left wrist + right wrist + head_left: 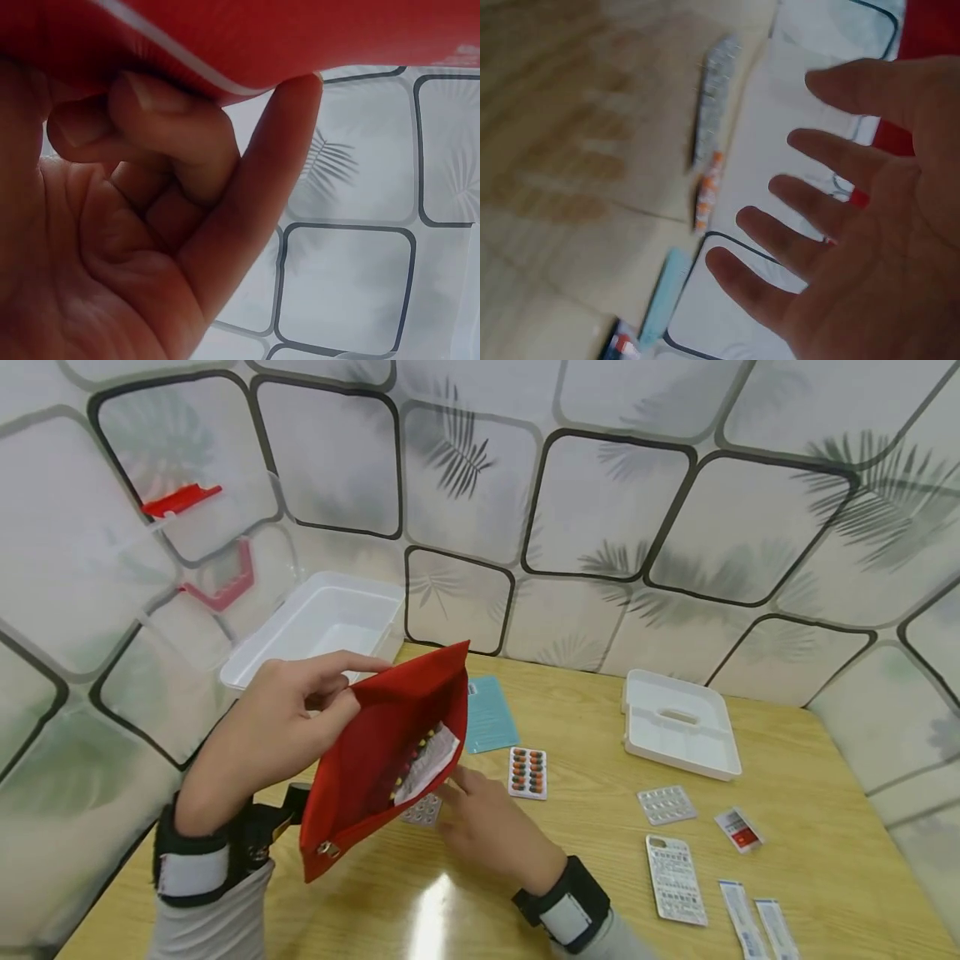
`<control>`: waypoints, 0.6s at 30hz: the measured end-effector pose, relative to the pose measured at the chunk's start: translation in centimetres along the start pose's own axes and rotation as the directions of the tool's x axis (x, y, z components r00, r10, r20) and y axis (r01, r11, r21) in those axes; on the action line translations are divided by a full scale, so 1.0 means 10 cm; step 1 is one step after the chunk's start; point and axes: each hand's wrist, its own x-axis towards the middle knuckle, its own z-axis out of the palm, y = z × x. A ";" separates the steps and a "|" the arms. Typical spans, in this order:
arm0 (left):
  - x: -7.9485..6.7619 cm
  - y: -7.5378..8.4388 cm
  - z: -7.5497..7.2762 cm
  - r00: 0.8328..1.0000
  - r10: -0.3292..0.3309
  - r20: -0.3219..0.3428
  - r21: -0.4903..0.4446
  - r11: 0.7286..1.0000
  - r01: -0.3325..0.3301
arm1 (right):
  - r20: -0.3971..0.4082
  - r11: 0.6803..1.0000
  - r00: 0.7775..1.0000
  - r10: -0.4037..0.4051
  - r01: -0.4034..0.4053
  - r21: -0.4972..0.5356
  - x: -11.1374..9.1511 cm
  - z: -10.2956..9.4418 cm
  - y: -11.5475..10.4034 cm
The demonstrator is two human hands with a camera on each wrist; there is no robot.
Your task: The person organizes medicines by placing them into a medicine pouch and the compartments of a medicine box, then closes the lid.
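My left hand (pixel 281 718) grips the upper left edge of an open red pouch (pixel 341 793). The pouch is tilted so that its inside shows in the head view, with a white packet and a strip of yellow and dark dots (pixel 432 767) in it. In the left wrist view, the index finger is stretched along the red fabric (pixel 352 34) while other fingers curl below it. My right hand (pixel 495 827) is beside the pouch's lower right edge, holding nothing, its fingers spread in the right wrist view. A blister pack (pixel 423 811) lies partly hidden under the pouch.
A white box (pixel 322 610) with a raised clear lid stands back left. On the table lie a teal packet (pixel 491 714), a capsule blister pack (pixel 527 773), a white tray (pixel 678 747), a silver blister pack (pixel 666 805), a pill card (pixel 675 878), a small red-white packet (pixel 739 830) and slim sachets (pixel 742 918).
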 end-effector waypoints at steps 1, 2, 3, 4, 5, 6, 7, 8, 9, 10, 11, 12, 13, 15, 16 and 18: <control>0.00 0.00 0.00 1.000 -0.004 -0.002 0.001 1.000 0.004 | 0.036 1.000 0.999 0.000 0.000 -0.001 -0.01 0.03 -0.01; 0.00 0.00 0.00 1.000 -0.007 -0.001 0.001 1.000 0.007 | 0.070 1.000 0.998 0.003 -0.003 0.000 -0.02 0.04 -0.01; 0.00 0.00 0.00 1.000 -0.010 0.001 -0.001 1.000 0.010 | 0.099 1.000 0.995 0.008 -0.008 0.003 -0.02 0.05 -0.02; 0.01 0.00 0.00 1.000 -0.009 0.004 -0.002 1.000 0.009 | 0.119 1.000 0.993 0.008 -0.009 0.006 -0.03 0.06 -0.02; 0.01 0.00 0.01 1.000 -0.009 0.008 -0.004 1.000 0.009 | 0.133 1.000 0.991 0.006 -0.007 0.007 -0.04 0.07 -0.02; 0.01 0.01 0.01 1.000 -0.007 0.010 -0.001 1.000 0.008 | 0.140 1.000 0.990 0.000 -0.001 0.004 -0.04 0.06 -0.02; 0.01 0.01 0.01 1.000 -0.005 0.013 0.002 1.000 0.005 | 0.139 1.000 0.990 -0.009 0.008 0.007 -0.04 0.06 -0.02; 0.01 0.01 0.01 1.000 -0.004 0.012 0.007 1.000 0.003 | 0.132 1.000 0.991 -0.019 0.017 0.013 -0.04 0.06 -0.01; 0.01 0.01 0.02 1.000 0.002 0.014 0.011 1.000 -0.002 | 0.129 1.000 0.991 -0.025 0.022 0.021 -0.03 0.05 -0.01; 0.01 0.01 0.02 1.000 0.006 0.017 0.014 1.000 -0.006 | 0.130 0.999 0.991 -0.025 0.020 0.034 -0.03 0.05 0.00; 0.02 0.00 0.03 1.000 0.007 0.020 0.014 1.000 -0.008 | 0.136 0.999 0.991 -0.018 0.011 0.050 -0.03 0.05 0.00; 0.02 0.00 0.03 1.000 0.011 0.021 0.012 1.000 -0.011 | 0.139 0.998 0.990 -0.011 0.003 0.061 -0.02 0.04 0.01; 0.02 0.00 0.04 1.000 0.013 0.025 0.010 1.000 -0.013 | 0.145 0.997 0.989 -0.001 -0.010 0.074 -0.02 0.04 0.01; 0.02 -0.01 0.05 0.999 0.017 0.031 0.005 1.000 -0.017 | 0.166 0.996 0.986 0.026 -0.040 0.084 -0.03 0.04 0.02; 0.03 -0.01 0.06 0.999 0.016 0.034 0.001 1.000 -0.016 | 0.173 0.995 0.984 0.037 -0.053 0.086 -0.03 0.04 0.02; 0.03 -0.02 0.07 0.999 0.020 0.034 -0.002 1.000 -0.020 | 0.167 0.995 0.985 0.041 -0.055 0.081 -0.03 0.04 0.02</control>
